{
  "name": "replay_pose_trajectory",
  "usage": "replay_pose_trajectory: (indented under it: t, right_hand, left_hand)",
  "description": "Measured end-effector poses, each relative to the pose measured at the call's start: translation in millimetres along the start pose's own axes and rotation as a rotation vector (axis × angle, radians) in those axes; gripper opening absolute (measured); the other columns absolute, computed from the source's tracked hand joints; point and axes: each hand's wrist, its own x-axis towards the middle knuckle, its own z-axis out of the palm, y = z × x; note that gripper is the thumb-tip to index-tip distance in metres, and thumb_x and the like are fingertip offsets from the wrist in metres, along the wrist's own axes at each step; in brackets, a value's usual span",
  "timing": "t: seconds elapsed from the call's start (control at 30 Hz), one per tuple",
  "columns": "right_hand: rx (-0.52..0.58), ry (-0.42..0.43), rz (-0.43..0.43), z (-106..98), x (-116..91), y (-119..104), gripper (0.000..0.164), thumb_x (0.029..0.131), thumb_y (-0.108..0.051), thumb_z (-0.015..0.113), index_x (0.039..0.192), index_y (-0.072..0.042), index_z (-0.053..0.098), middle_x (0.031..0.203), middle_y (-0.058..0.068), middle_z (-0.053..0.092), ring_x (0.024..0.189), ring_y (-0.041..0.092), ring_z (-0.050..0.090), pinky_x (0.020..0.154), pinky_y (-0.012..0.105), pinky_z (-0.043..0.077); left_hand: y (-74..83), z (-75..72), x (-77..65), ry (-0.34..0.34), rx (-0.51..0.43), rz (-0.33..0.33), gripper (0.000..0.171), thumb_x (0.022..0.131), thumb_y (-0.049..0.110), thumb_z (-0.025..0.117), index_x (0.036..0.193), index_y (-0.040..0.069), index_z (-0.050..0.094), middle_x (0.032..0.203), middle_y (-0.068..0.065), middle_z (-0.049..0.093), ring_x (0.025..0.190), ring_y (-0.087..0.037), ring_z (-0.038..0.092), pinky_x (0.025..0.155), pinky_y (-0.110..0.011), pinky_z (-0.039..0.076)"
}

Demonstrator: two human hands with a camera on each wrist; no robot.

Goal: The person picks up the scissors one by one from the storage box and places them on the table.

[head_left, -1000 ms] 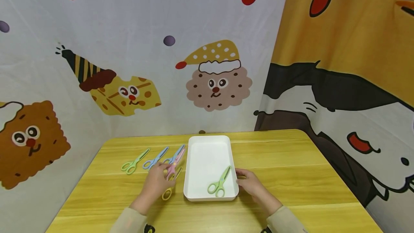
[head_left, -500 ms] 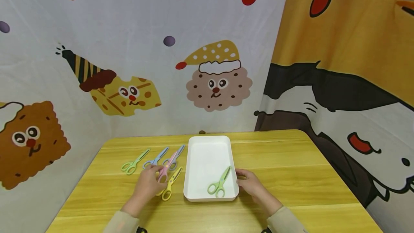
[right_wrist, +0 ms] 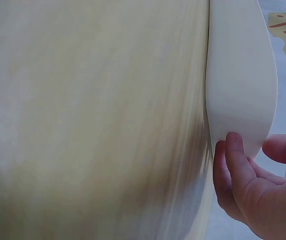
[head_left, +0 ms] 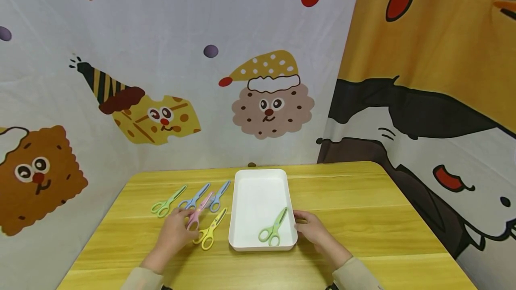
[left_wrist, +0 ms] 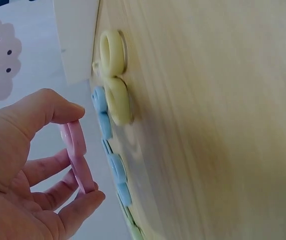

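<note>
My left hand (head_left: 173,232) pinches the pink scissors (head_left: 195,215) by the handle loops, thumb on one loop and fingertips on the other. In the left wrist view these scissors (left_wrist: 75,140) are raised off the tabletop. Yellow scissors (head_left: 218,219) lie just right of that hand. Behind are two blue pairs, the left blue scissors (head_left: 200,192) partly covered by the hand and the right blue scissors (head_left: 220,193). With fingers on the outer wall and thumb at the rim, my right hand (head_left: 314,229) holds the white tray (head_left: 258,191). Green scissors (head_left: 277,226) lie inside the tray.
Another pair of green scissors (head_left: 171,199) lies at the far left of the row. The wooden table (head_left: 354,200) ends at a printed cloth backdrop (head_left: 181,21) behind and to the sides.
My left hand has moved left and toward me with the pink scissors, away from the right blue pair, uncovering more of the yellow scissors. The right hand and tray have stayed put.
</note>
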Motion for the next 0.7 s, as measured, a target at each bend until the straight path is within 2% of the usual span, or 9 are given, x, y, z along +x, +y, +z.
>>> replay_pose_trajectory:
  t: [0.2, 0.43, 0.7]
  right_hand:
    - [-0.005, 0.003, 0.008, 1, 1, 0, 0.041, 0.086, 0.008, 0.050, 0.127, 0.012, 0.051, 0.125, 0.029, 0.052, 0.104, 0.032, 0.059, 0.082, 0.040, 0.054]
    - [0.019, 0.012, 0.013, 2, 0, -1, 0.041, 0.086, 0.010, 0.050, 0.126, 0.012, 0.052, 0.123, 0.027, 0.054, 0.099, 0.031, 0.061, 0.079, 0.040, 0.055]
    - [0.002, 0.011, 0.007, 2, 0, -1, 0.041, 0.085, 0.009, 0.050, 0.126, 0.012, 0.051, 0.123, 0.027, 0.054, 0.101, 0.031, 0.060, 0.080, 0.040, 0.054]
  left_hand:
    - [-9.2, -3.7, -3.3, 0.030, 0.019, 0.027, 0.053, 0.061, 0.012, 0.077, 0.111, -0.001, 0.066, 0.107, -0.015, 0.061, 0.090, -0.028, 0.060, 0.074, -0.039, 0.052]
    - [-16.5, -9.0, -6.7, 0.010, 0.028, 0.027, 0.057, 0.058, 0.011, 0.078, 0.112, -0.002, 0.066, 0.103, -0.014, 0.061, 0.084, -0.024, 0.058, 0.073, -0.037, 0.050]
    - [-25.6, -14.9, -11.7, -0.005, 0.046, 0.018, 0.054, 0.058, 0.011, 0.078, 0.110, -0.001, 0.067, 0.098, -0.013, 0.060, 0.076, -0.019, 0.054, 0.065, -0.032, 0.046]
